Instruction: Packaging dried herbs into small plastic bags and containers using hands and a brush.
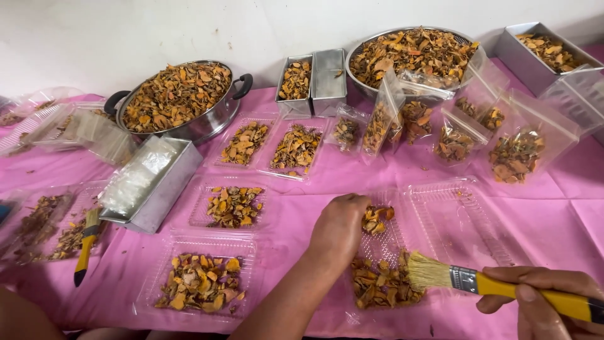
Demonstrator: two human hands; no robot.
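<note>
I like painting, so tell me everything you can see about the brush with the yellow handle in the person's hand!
The brush has a yellow handle, a shiny metal band and pale, straw-coloured bristles that fan out wide. It lies almost level, bristles pointing left. The right hand grips the handle near the picture's bottom right corner. The bristle tips touch dried orange-brown pieces lying in a clear plastic tray on the pink tablecloth.

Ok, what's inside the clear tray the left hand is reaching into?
The clear tray holds dried orange-brown slices, heaped at its near end, with more by the left hand. The brush bristles touch the heap. The hand covers whatever lies beneath it.
</note>
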